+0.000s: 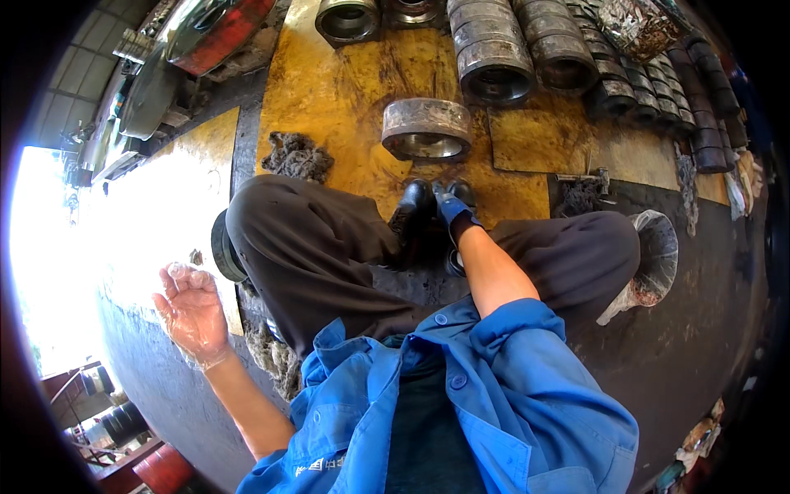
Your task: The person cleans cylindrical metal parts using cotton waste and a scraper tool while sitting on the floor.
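My left hand (pixel 196 317), in a thin clear plastic glove, is raised at the left beside my knee. Its palm is turned up, with the fingers apart and loosely bent and nothing in them. My right hand (pixel 452 209), in a blue glove, reaches down between my knees to my black boots (pixel 411 207). How its fingers are set, and whether they hold anything, is hard to make out. Just beyond the boots, a thick steel ring (pixel 426 123) stands on the stained yellow board (pixel 354 107). A grey rag bundle (pixel 296 156) lies to its left.
Rows of steel cylinders (pixel 494 62) stand at the far right. By my right knee is a plastic-lined container (pixel 656 255); a dark round object (pixel 224 247) is partly hidden behind my left knee. Fibrous waste (pixel 273 358) lies at lower left, and red machinery (pixel 218 37) stands at far left.
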Action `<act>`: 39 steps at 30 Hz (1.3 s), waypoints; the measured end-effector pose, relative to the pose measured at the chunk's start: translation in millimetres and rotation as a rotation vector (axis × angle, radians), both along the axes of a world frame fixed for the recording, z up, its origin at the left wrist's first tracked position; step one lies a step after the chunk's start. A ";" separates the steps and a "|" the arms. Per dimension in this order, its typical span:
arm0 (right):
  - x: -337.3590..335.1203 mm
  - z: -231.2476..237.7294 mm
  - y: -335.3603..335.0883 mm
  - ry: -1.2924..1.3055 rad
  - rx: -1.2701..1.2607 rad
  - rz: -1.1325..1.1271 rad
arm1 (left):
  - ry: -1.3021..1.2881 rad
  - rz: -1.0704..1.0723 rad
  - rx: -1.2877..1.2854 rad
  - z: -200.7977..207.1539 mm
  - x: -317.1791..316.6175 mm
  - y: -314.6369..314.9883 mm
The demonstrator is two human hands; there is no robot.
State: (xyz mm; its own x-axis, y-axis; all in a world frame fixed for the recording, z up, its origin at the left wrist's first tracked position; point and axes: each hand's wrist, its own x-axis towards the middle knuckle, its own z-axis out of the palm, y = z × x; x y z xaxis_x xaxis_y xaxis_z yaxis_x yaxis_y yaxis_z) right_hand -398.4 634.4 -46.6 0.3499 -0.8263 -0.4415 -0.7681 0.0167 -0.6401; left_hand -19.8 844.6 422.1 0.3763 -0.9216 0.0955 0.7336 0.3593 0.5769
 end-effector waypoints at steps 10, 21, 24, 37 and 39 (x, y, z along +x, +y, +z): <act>3.0 -14.7 -17.8 -0.312 0.038 -0.902 | 0.075 -0.035 0.033 -22.7 -1.9 -32.9; 13.7 103.7 -9.6 -0.535 0.824 -0.751 | 0.017 -0.093 -0.059 -7.1 17.5 -56.6; 0.7 163.0 -16.1 -0.758 0.915 -0.858 | 0.019 -0.113 -0.073 7.1 9.0 -85.8; -12.6 57.5 -7.1 -0.778 0.895 -0.932 | 0.042 -0.127 -0.086 23.9 -8.5 -108.8; 0.1 60.8 -3.4 -0.710 0.874 -0.973 | 0.036 -0.143 -0.104 23.8 -2.4 -99.2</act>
